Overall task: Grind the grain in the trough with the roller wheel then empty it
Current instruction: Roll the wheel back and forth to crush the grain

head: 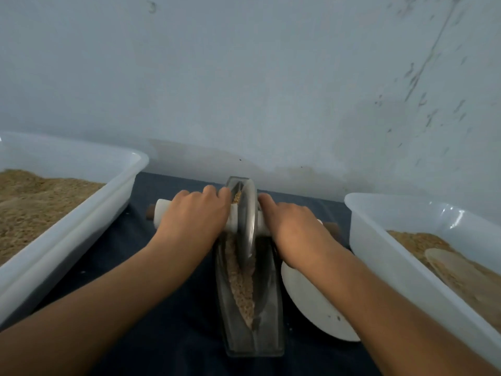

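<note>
A long metal trough (272,316) lies lengthwise on the dark cloth in front of me, with a strip of brown grain (240,283) along its groove. The metal roller wheel (248,221) stands upright in the far half of the trough. A white handle bar (162,210) with brown wooden ends runs through its centre. My left hand (192,218) grips the bar left of the wheel. My right hand (292,229) grips it right of the wheel, covering most of that side.
A large white tub (81,221) of brown grain stands at the left. A second white tub (379,240) at the right holds grain and a flat scoop (455,270). A white plate (306,302) lies beside the trough under my right forearm. A grey wall rises just behind.
</note>
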`<move>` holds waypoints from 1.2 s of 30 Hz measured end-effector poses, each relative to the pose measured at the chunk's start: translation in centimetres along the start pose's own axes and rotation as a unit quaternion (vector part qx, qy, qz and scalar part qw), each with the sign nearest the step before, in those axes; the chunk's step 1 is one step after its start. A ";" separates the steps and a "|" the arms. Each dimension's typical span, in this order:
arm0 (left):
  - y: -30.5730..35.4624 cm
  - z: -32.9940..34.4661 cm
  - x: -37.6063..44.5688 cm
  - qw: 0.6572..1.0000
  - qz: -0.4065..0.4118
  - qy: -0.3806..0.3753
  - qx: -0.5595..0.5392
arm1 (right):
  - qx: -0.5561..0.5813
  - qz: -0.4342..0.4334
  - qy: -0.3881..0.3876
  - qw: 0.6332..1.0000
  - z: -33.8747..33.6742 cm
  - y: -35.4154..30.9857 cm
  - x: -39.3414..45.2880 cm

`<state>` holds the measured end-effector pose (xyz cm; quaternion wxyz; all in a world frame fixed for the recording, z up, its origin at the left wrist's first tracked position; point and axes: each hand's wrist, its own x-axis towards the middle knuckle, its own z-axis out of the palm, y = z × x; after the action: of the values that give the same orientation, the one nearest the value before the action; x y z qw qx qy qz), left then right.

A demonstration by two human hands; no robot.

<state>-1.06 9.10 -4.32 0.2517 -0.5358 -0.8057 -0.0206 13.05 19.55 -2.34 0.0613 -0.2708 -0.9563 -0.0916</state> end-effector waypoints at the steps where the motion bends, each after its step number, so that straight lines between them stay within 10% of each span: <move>1: -0.2 0.4 0.6 1.000 -0.003 -0.002 -0.001 | -0.004 -0.003 -0.006 1.000 0.1 0.2 1.0; 36: 1.0 -3.6 -6.6 0.999 -0.011 -0.024 0.044 | -0.103 -0.026 0.056 0.993 -1.3 -2.9 -6.5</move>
<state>3.13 2.78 -4.28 0.2556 -0.5158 -0.8173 0.0247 17.06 13.55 -2.57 0.0838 -0.2456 -0.9435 -0.2062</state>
